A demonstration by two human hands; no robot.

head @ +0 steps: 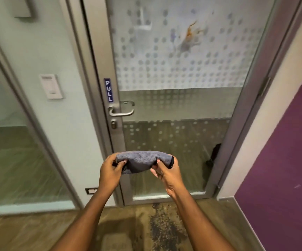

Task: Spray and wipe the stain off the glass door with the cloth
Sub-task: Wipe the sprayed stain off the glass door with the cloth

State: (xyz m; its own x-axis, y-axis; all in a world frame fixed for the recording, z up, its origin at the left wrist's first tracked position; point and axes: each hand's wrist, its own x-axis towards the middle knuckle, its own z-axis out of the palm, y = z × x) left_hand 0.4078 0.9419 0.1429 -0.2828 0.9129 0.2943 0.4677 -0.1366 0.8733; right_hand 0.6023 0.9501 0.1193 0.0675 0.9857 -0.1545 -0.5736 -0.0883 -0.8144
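A glass door (182,105) with a frosted dot pattern and a grey metal frame stands shut in front of me. High on the glass is an orange-brown smeared stain (190,36). Low in front of the door I hold a folded grey cloth (141,161) stretched between both hands. My left hand (111,168) pinches its left end and my right hand (166,169) pinches its right end. No spray bottle is in view.
A metal lever handle (122,111) with a blue PULL sign (109,90) sits on the door's left stile. A glass side panel (11,142) is at left, a purple wall (282,169) at right. A dark wet patch (164,229) marks the floor.
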